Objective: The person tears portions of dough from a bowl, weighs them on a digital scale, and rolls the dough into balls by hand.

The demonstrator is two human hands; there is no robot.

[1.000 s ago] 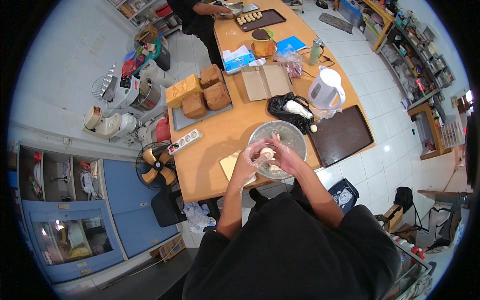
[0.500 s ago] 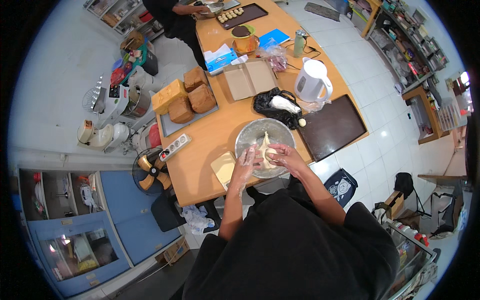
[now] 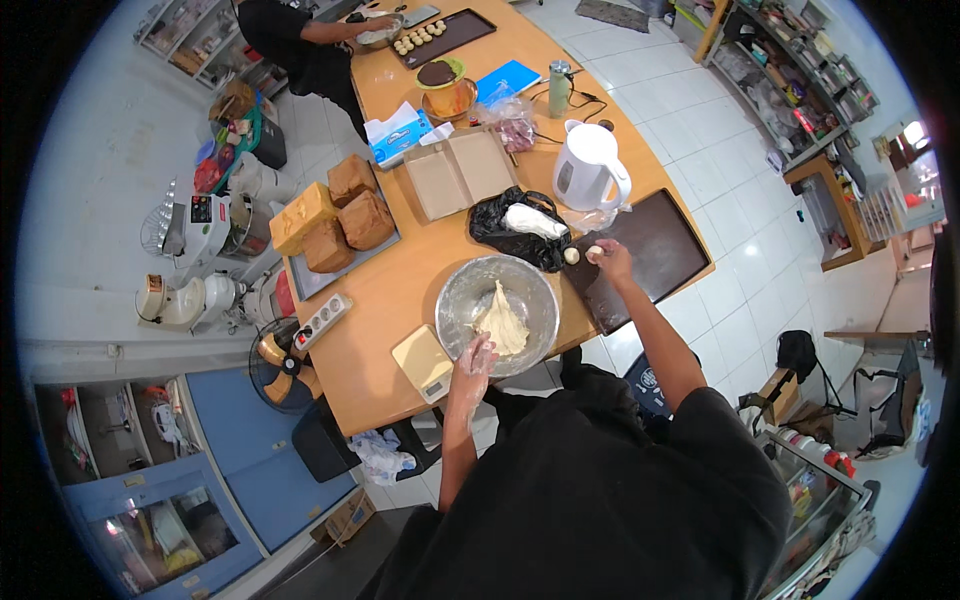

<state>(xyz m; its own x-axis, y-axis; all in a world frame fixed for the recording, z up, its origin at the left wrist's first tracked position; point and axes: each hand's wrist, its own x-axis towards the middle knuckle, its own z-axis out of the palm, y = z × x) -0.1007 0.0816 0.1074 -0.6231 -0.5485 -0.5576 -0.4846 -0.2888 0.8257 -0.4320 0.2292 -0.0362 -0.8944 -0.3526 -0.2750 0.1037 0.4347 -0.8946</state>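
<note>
Over the dark baking tray (image 3: 660,250), my right hand (image 3: 614,262) pinches a small dough ball (image 3: 595,254) at the tray's left end. Another pale dough ball (image 3: 571,255) sits right beside it, at the tray's edge. My left hand (image 3: 474,366), dusted with flour, is at the near-left rim of the metal mixing bowl (image 3: 455,300). Its fingers are loosely bent and apart, with nothing visible in them. Inside the bowl lies a soft mass of pale dough (image 3: 504,328), drawn up to a peak on its far side.
A kitchen scale (image 3: 420,358) lies left of the bowl. Beyond are a black plastic bag (image 3: 490,220), an opened cardboard box (image 3: 455,175), a white kettle (image 3: 588,165) and a tray of loaves (image 3: 365,220). Another person (image 3: 290,45) works at the far end.
My right hand has moved from over the bowl to the tray, carrying a dough ball. The left hand has drawn back to the bowl's near-left rim. The view has shifted slightly.
</note>
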